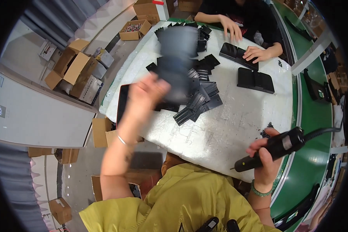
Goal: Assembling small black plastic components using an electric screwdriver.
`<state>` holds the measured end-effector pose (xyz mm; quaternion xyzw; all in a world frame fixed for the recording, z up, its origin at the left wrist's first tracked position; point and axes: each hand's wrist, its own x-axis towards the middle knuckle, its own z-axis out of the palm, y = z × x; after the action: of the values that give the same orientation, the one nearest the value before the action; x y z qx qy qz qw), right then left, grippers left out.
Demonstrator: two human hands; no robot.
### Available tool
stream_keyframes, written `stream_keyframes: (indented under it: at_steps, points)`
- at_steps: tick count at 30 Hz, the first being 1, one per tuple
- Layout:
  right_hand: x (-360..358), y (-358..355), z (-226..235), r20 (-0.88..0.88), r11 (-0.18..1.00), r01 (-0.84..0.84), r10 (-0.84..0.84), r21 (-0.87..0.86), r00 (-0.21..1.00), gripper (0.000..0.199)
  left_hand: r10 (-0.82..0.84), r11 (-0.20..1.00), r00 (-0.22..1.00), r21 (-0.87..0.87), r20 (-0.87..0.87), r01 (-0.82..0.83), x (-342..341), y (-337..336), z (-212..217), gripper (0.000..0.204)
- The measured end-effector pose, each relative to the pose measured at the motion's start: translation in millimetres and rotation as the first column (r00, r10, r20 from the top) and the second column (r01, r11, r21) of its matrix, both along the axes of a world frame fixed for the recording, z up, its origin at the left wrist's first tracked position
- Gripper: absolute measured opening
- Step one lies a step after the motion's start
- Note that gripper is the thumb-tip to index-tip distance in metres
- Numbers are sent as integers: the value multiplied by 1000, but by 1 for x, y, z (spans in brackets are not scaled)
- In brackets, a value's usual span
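Note:
My left hand (pixel 147 92) is raised over the left side of the white table, its fingers closed at the lower edge of a long dark plastic part (pixel 178 58). Motion smears that part, so its details do not show. Beneath and beside it lie several flat black plastic pieces (pixel 199 102) in a loose heap. Near the table's right front corner, my right hand (pixel 267 170) grips a black electric screwdriver (pixel 276 149). Its bit points left, and a cable leaves its back end. A small pile of dark screws (pixel 267 129) lies just beyond it.
Across the white table (pixel 228 131), a person's hands (pixel 258 54) touch a black casing (pixel 236 54). A second black casing (pixel 255 80) lies nearer me. A green conveyor (pixel 311 127) runs along the right. Open cardboard boxes (pixel 71 63) stand at the left.

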<state>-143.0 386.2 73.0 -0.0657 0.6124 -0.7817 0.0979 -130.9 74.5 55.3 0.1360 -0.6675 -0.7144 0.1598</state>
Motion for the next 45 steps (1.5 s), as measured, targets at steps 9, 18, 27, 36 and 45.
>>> stream_keyframes:
  at_steps: [9, 18, 27, 36, 45]
  points:
    - [6, 39, -3, -64, 995, 82, -85, -48, 994, 49, 454, 579, 704, -782, 545, 232, -49, -212, -47, 44]
    - [16, 62, 3, -117, 951, 249, -273, -183, 955, 48, -522, 246, 853, -954, 18, 171, -164, 86, -29, 57]
    - [19, 88, 11, -269, 890, 300, -399, -345, 877, 50, -456, 179, 889, -983, -41, 47, -221, 138, -87, 71]
    - [-35, 83, -25, -427, 881, 259, -426, -396, 797, 39, -609, 384, 784, -822, 117, 421, -61, 145, -20, 70]
    - [-57, 67, -39, -428, 920, 244, -363, -308, 828, 34, -561, 339, 766, -757, 315, 560, 11, 157, -29, 72]
